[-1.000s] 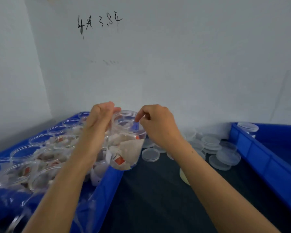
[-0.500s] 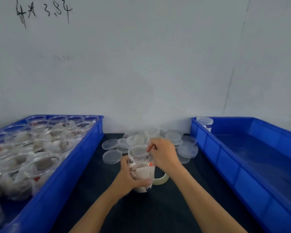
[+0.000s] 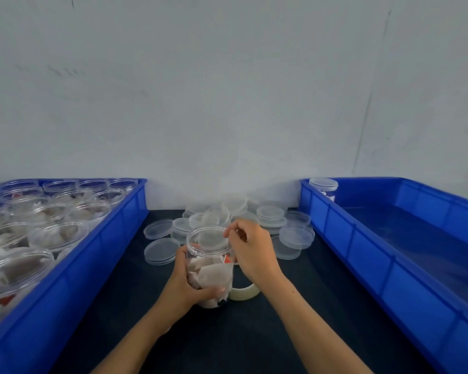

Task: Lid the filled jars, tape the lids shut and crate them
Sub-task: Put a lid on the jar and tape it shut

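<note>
A clear plastic jar (image 3: 210,265) filled with white packets stands on the dark table between two crates. My left hand (image 3: 189,284) grips its lower body from the left. My right hand (image 3: 251,252) is at the jar's upper right, fingers curled and pinching at the rim. I cannot tell whether a lid sits on the mouth. A cream tape roll (image 3: 245,292) lies just behind the jar, partly hidden. Loose clear lids (image 3: 270,213) are piled at the back by the wall.
The blue crate on the left (image 3: 92,255) holds several filled open jars (image 3: 57,236). On the right, a second blue crate (image 3: 362,255) has one lidded jar (image 3: 323,184) in its far corner. A white wall closes off the back.
The jar was lifted out of the left crate, carried right and set on the table in the middle. Both hands stayed on it; the view swung right.
</note>
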`<action>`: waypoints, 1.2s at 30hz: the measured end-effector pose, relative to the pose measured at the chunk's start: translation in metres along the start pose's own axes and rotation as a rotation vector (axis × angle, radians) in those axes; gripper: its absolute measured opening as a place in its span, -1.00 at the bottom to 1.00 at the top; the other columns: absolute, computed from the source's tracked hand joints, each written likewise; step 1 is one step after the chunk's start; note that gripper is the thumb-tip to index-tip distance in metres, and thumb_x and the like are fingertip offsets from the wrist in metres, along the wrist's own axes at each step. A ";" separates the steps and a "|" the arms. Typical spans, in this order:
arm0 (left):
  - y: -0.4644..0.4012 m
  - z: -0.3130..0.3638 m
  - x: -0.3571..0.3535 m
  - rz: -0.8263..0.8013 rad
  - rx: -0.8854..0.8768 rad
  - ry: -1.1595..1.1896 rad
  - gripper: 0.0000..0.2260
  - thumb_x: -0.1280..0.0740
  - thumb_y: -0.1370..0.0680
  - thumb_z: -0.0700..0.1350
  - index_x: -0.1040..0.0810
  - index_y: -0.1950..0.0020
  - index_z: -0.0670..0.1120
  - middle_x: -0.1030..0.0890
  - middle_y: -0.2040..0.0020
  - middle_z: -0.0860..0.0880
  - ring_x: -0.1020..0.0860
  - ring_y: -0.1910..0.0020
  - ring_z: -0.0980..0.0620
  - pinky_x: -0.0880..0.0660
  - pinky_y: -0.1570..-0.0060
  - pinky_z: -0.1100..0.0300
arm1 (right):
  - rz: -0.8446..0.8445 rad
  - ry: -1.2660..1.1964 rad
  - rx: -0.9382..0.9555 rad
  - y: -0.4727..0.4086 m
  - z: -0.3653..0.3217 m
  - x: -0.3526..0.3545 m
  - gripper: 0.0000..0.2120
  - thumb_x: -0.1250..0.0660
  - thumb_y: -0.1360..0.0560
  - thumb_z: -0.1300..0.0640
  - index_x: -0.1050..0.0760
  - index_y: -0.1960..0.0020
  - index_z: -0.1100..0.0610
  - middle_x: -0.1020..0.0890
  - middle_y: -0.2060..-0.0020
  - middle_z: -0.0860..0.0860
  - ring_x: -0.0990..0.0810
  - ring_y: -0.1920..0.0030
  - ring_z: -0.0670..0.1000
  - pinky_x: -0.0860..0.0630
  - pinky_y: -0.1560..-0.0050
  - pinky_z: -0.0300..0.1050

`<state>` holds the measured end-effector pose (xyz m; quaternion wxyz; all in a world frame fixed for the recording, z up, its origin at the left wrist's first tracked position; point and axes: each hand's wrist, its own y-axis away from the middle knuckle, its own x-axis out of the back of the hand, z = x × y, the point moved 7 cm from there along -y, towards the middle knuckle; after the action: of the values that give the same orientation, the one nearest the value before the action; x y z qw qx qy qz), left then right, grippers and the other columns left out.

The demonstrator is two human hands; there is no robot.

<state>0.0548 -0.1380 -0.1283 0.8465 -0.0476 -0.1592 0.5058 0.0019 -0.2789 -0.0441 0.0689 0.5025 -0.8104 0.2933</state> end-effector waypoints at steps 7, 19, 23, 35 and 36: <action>-0.009 -0.021 0.029 0.238 -0.011 0.096 -0.28 -0.60 -0.28 -0.17 -0.28 -0.20 0.31 -0.43 -0.20 0.11 -0.52 -0.07 0.15 -0.53 0.11 0.25 | 0.252 -0.272 -0.220 -0.027 0.069 0.018 -0.74 -0.20 -0.57 0.34 -0.42 -0.14 0.04 -0.55 0.11 0.03 -0.56 0.17 -0.03 -0.52 0.24 -0.21; -0.011 -0.028 0.026 0.225 -0.066 0.065 -0.17 -0.65 -0.21 -0.20 -0.29 -0.31 0.18 -0.49 -0.22 0.05 -0.58 -0.05 0.21 -0.59 0.07 0.26 | -0.124 0.639 -0.352 -0.071 0.119 -0.040 -0.01 -0.51 -0.35 -0.12 0.05 -0.50 0.15 -0.18 -0.44 0.25 -0.23 -0.42 0.29 -0.26 -0.40 0.21; -0.010 -0.025 0.026 0.223 -0.077 0.067 -0.12 -0.65 -0.15 -0.09 -0.29 -0.36 0.16 -0.50 -0.23 0.07 -0.58 -0.08 0.20 -0.58 0.04 0.27 | -0.146 0.703 -0.370 -0.076 0.118 -0.045 -0.02 -0.49 -0.39 -0.01 0.11 -0.53 0.10 -0.17 -0.43 0.26 -0.22 -0.40 0.33 -0.29 -0.37 0.22; -0.002 -0.019 0.026 0.300 -0.083 -0.028 -0.32 -0.65 -0.21 -0.13 -0.25 -0.08 0.13 -0.44 -0.08 0.13 -0.54 0.04 0.28 -0.51 0.21 0.40 | -0.083 0.474 0.128 -0.025 0.058 -0.001 -0.14 -0.46 -0.36 -0.01 0.02 -0.45 -0.12 -0.24 -0.39 0.03 -0.31 -0.36 0.10 -0.39 -0.23 -0.09; -0.001 -0.018 0.026 0.296 -0.091 -0.036 -0.32 -0.65 -0.22 -0.15 -0.24 -0.08 0.12 -0.44 -0.08 0.11 -0.54 0.05 0.32 -0.51 0.20 0.41 | -0.103 0.453 0.123 -0.018 0.058 0.000 -0.13 -0.47 -0.35 0.00 0.03 -0.44 -0.14 -0.23 -0.39 0.01 -0.30 -0.36 0.08 -0.36 -0.22 -0.12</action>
<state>0.0720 -0.1145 -0.1391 0.7567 -0.0996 -0.1883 0.6181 0.0284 -0.3167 -0.0845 0.2331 0.4677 -0.7281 0.4436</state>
